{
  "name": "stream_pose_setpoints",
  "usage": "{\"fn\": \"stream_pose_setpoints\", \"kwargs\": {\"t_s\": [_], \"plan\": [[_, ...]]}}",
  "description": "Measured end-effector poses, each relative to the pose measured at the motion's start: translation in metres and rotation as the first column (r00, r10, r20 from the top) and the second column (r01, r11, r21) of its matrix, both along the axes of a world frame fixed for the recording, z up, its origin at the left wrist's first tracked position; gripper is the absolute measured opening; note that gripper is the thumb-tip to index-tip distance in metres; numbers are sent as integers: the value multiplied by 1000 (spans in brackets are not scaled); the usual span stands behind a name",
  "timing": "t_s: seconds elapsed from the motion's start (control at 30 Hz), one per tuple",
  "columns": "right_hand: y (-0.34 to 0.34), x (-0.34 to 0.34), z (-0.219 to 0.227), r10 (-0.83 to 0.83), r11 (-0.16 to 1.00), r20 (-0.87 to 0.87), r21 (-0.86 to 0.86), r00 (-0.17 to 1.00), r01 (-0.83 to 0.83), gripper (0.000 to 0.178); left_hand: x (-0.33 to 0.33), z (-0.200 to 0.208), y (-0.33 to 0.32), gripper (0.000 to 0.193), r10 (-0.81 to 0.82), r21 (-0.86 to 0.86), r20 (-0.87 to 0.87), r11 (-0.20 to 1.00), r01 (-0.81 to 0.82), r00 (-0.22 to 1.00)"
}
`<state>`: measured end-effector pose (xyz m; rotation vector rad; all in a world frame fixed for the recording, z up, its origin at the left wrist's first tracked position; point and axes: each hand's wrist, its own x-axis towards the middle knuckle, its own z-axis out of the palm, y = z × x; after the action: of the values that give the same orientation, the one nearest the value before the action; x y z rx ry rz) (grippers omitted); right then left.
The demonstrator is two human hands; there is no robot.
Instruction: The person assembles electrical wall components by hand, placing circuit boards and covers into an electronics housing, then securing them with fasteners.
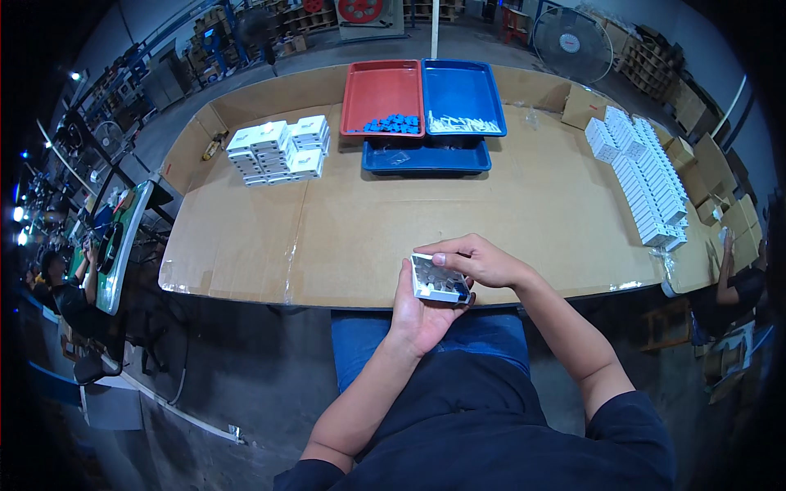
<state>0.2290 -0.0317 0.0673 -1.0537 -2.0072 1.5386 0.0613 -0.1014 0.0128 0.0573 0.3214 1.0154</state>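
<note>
A small white plastic box point(434, 293) is held over the table's near edge, its hollow side tilted up. Grey and white parts show inside it, too small to name. My left hand point(416, 326) cradles the box from below, thumb along its left side. At the box's near right corner sits a dark blue piece point(463, 290), close to my left fingertips. From the right, my right hand point(485, 260) reaches over the box, with thumb and forefinger closed on its far right part. Whether a small part is pinched there is hidden.
White boxes point(266, 151) stand stacked at the left, and long rows of white boxes point(647, 192) at the right. Behind are a red tray point(381, 86) with blue pieces, a blue tray point(463, 86) with white pieces, and a lower blue tray point(426, 161). Cardboard point(344, 221) covers the table.
</note>
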Motion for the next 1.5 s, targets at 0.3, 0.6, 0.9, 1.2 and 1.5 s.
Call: {"fn": "stream_pose_setpoints", "kwargs": {"t_s": [0.3, 0.6, 0.9, 1.2, 1.5], "plan": [[28, 14, -15, -24, 996, 62, -88, 998, 30, 42, 8, -15, 27, 63, -67, 24, 83, 998, 65, 994], [40, 16, -38, 11, 1000, 5, -15, 1000, -11, 43, 10, -40, 43, 63, -79, -8, 89, 997, 80, 993], [46, 9, -57, -10, 997, -22, -73, 1000, 8, 41, 7, -55, 51, 60, -53, -71, 57, 996, 57, 997], [49, 6, -70, -33, 994, -143, -106, 989, 18, 42, 4, -45, 57, 63, -25, -89, -20, 996, 23, 999], [45, 4, -72, -67, 998, -183, -34, 981, 62, 39, 5, -51, 58, 67, -40, -90, -68, 995, 34, 997]]}}
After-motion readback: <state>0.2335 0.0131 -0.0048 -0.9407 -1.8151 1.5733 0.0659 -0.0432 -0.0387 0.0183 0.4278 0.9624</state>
